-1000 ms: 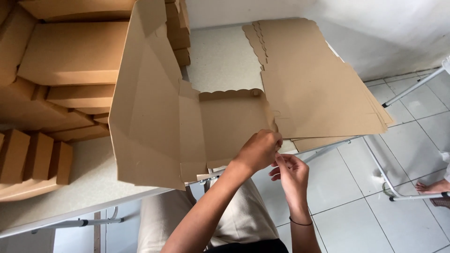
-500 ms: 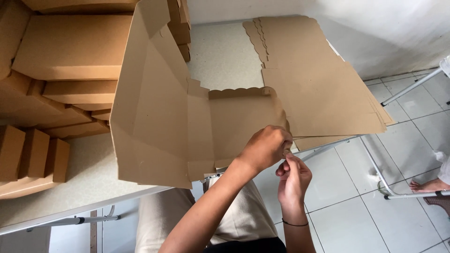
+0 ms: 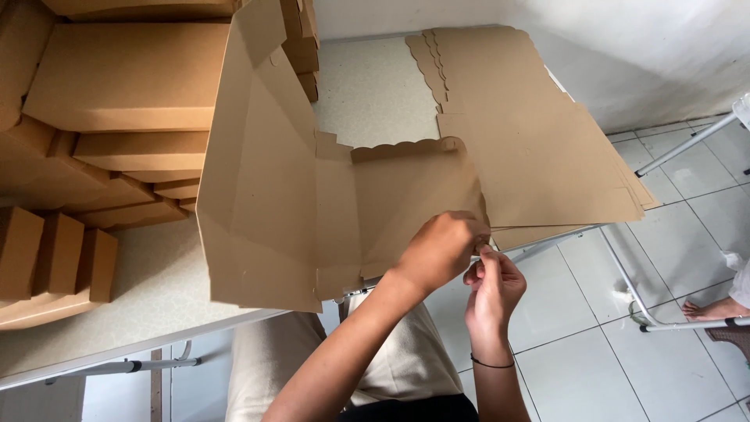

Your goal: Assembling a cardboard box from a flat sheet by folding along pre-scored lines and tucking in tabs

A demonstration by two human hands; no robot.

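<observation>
A partly folded brown cardboard box blank (image 3: 312, 211) stands tilted over the table's front edge, its large left panel raised and a scalloped flap along the top of its middle panel. My left hand (image 3: 439, 252) reaches across and grips the blank's lower right corner. Just below it, my right hand (image 3: 492, 285), with a thin black band on the wrist, pinches a small flap at that same corner. My hands hide the corner itself.
Folded brown boxes (image 3: 117, 78) are stacked at the left and back of the speckled table (image 3: 148, 289). A pile of flat blanks (image 3: 531, 141) overhangs its right edge. On the white tiled floor (image 3: 594, 367) are metal frame legs (image 3: 625, 281) and another person's foot (image 3: 715, 310).
My right hand has risen to meet my left at the blank's corner. The blank's left panel has swung a little more upright.
</observation>
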